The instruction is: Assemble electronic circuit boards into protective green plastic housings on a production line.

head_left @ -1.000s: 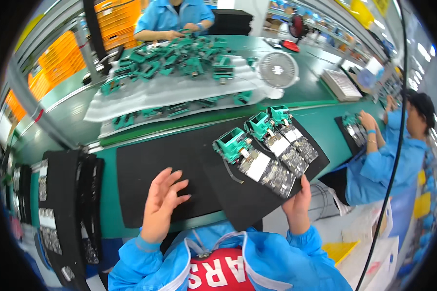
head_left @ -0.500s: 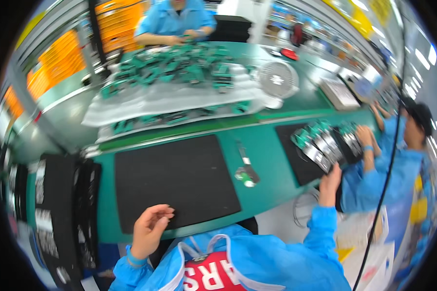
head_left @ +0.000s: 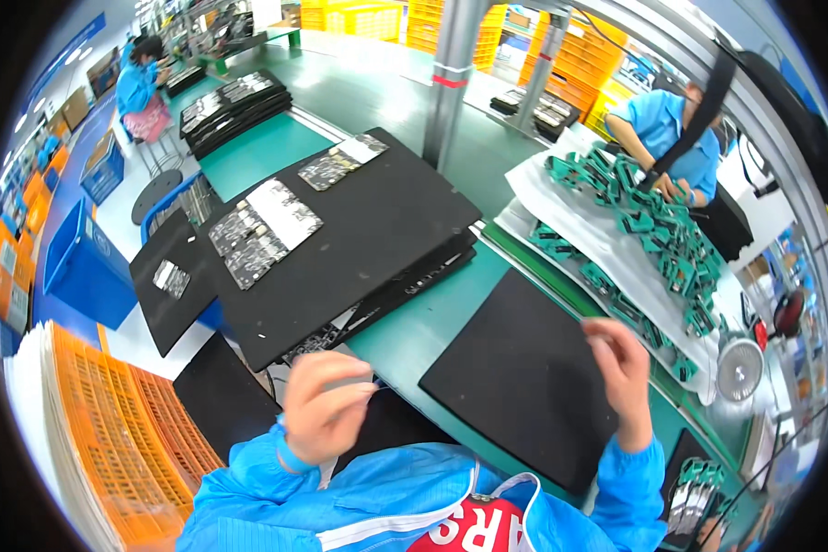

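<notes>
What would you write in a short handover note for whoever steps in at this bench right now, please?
Left hand: raised in front of the chest, fingers curled, apparently empty, near the edge of the stacked black trays.
Right hand: lifted over the black mat, fingers loosely bent; it seems to hold nothing.
Things: circuit boards lie on the top tray to the left. The mat ahead has nothing on it. Green parts are heaped on the white sheet beyond, where another person works.
Done: boards sit on the tray at the left.
Left: nothing is in hand; the mat has no work on it.
</notes>
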`<action>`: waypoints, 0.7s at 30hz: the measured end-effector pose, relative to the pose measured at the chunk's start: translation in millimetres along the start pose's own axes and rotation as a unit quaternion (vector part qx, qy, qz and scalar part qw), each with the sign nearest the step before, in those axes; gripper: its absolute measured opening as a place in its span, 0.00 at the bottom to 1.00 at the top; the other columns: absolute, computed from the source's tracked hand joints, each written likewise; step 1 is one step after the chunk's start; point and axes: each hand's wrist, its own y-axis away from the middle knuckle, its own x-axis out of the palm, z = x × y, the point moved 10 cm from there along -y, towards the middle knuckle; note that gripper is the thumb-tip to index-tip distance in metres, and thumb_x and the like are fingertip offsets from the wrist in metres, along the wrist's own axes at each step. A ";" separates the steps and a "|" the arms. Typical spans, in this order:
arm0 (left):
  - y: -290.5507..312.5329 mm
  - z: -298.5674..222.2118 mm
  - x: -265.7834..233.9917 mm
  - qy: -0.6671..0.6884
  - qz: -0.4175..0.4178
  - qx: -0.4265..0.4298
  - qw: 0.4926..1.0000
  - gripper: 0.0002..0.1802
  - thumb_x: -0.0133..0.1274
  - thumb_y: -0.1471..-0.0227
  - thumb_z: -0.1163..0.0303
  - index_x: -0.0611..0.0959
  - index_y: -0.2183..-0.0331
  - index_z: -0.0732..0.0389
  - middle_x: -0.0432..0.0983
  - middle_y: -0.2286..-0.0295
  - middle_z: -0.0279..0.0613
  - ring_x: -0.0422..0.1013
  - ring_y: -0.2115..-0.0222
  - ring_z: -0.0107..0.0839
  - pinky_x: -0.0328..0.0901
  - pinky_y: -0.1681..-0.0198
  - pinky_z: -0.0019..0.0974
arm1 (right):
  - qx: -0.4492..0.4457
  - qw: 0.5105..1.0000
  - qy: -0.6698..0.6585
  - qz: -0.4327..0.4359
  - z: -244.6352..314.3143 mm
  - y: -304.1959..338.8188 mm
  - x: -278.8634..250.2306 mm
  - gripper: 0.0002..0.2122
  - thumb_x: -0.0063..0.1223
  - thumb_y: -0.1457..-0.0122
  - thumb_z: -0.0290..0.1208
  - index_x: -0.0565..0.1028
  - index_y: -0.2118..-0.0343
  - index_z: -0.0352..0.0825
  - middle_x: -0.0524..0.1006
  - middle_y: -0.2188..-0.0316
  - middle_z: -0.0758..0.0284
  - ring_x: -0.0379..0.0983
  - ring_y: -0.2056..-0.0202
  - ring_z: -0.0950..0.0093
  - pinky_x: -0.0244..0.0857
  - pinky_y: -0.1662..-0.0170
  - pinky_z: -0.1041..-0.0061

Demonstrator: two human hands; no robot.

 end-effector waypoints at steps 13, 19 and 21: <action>61.1 111.6 -86.6 -0.158 -0.074 -0.326 0.929 0.21 0.46 0.37 0.68 0.76 0.44 0.59 0.57 0.36 0.55 0.48 0.32 0.46 0.41 0.31 0.44 | -0.175 0.957 0.230 -0.016 33.0 -207.0 171.9 0.20 0.53 0.40 0.40 0.75 0.45 0.41 0.81 0.56 0.56 0.76 0.53 0.54 0.68 0.48 0.56; 51.9 115.4 -132.1 -0.117 -0.132 -0.312 0.934 0.25 0.39 0.34 0.65 0.73 0.43 0.69 0.67 0.41 0.51 0.60 0.38 0.41 0.52 0.35 0.40 | -0.265 0.959 -0.036 -0.097 57.4 -187.9 170.8 0.13 0.54 0.53 0.25 0.79 0.61 0.38 0.79 0.60 0.59 0.73 0.54 0.54 0.66 0.49 0.58; 33.4 93.7 -122.1 -0.048 -0.178 -0.283 0.941 0.30 0.57 0.45 0.61 0.77 0.45 0.69 0.66 0.44 0.55 0.64 0.45 0.44 0.60 0.42 0.44 | -0.213 0.972 -0.039 -0.096 50.2 -160.4 145.0 0.10 0.54 0.51 0.25 0.77 0.64 0.38 0.77 0.64 0.59 0.70 0.58 0.57 0.64 0.50 0.60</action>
